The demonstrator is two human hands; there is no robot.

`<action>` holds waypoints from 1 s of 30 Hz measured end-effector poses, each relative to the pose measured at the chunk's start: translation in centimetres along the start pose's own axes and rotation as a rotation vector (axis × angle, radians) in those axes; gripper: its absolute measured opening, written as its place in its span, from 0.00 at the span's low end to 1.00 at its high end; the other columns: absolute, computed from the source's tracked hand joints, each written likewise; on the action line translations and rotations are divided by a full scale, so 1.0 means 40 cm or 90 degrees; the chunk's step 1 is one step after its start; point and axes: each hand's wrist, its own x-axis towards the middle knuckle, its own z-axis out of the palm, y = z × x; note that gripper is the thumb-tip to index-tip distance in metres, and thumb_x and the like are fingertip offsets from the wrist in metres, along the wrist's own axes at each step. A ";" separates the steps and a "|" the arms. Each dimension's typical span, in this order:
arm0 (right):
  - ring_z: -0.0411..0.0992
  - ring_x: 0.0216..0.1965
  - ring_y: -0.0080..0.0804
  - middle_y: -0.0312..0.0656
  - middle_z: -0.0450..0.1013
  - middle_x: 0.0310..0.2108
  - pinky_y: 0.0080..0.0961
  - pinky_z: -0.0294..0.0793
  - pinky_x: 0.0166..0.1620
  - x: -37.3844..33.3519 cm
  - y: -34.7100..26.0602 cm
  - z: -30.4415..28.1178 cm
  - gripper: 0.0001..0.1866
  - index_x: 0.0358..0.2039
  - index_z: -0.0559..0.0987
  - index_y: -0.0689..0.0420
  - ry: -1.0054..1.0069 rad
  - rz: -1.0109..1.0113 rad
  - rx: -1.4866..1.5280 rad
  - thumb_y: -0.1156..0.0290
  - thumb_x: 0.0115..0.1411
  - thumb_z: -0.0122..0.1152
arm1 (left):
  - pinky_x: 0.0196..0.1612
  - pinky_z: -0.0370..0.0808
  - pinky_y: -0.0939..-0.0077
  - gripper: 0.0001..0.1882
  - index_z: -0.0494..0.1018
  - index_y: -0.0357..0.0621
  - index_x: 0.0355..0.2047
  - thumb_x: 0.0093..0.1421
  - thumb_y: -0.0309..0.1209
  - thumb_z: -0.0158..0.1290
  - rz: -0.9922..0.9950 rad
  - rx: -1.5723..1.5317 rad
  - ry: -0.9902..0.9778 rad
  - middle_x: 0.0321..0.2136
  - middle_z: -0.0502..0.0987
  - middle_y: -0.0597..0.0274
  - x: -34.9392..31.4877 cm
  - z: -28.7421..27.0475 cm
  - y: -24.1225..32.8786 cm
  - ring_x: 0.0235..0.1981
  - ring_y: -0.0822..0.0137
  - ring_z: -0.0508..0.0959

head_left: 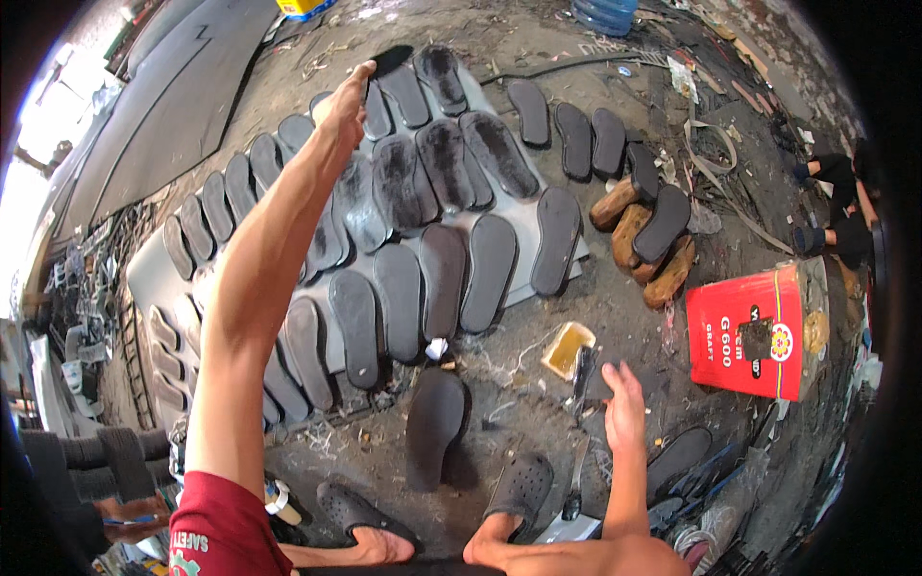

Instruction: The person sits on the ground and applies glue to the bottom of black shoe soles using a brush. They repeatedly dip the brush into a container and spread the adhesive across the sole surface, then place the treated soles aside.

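My left arm stretches far over rows of dark shoe soles. At its end, my left hand [341, 113] pinches the edge of a black shoe sole [392, 60] above the far edge of the rows. Some of the laid-out soles [399, 180] look wet and shiny, others [490, 274] matt grey. My right hand [625, 408] is empty, its fingers stretched out, low on the right. Just left of it, a dark-handled brush [582, 370] leans by a small tray of amber glue [569, 348]. One single sole [435, 427] lies near my feet.
A grey sheet [149, 274] lies under the soles. Wooden shoe lasts [629, 235] stand right of it, with a red tin [735, 331] nearer. My clogs [523, 485] are at the near edge. Other people's limbs [845, 206] show at the right rim. A blue water bottle [605, 14] stands far back.
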 end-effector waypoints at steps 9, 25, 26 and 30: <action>0.72 0.66 0.33 0.49 0.75 0.65 0.28 0.63 0.71 0.032 0.012 0.026 0.38 0.72 0.67 0.77 -0.027 0.019 -0.023 0.60 0.74 0.66 | 0.52 0.81 0.60 0.50 0.85 0.25 0.50 0.44 0.62 0.81 -0.081 0.223 -0.007 0.44 0.88 0.48 0.134 0.028 -0.294 0.46 0.60 0.86; 0.85 0.33 0.59 0.59 0.84 0.32 0.47 0.82 0.38 0.117 0.055 0.124 0.15 0.46 0.83 0.68 0.113 -0.378 -0.604 0.66 0.69 0.68 | 0.58 0.80 0.66 0.40 0.56 0.36 0.79 0.65 0.16 0.47 -0.415 -0.096 -0.446 0.71 0.72 0.43 -1.172 -0.157 -0.702 0.56 0.62 0.82; 0.85 0.34 0.61 0.61 0.84 0.32 0.49 0.82 0.39 0.128 0.059 0.131 0.15 0.44 0.83 0.68 0.128 -0.389 -0.677 0.66 0.69 0.68 | 0.58 0.80 0.66 0.42 0.54 0.37 0.80 0.64 0.15 0.46 -0.422 -0.122 -0.438 0.72 0.71 0.42 -1.166 -0.140 -0.705 0.56 0.62 0.82; 0.84 0.35 0.63 0.64 0.83 0.32 0.54 0.82 0.41 0.151 0.110 0.158 0.16 0.42 0.83 0.69 0.132 -0.448 -0.805 0.66 0.68 0.67 | 0.56 0.81 0.67 0.48 0.46 0.39 0.82 0.61 0.12 0.44 -0.477 -0.219 -0.466 0.73 0.69 0.41 -1.153 -0.105 -0.743 0.52 0.63 0.83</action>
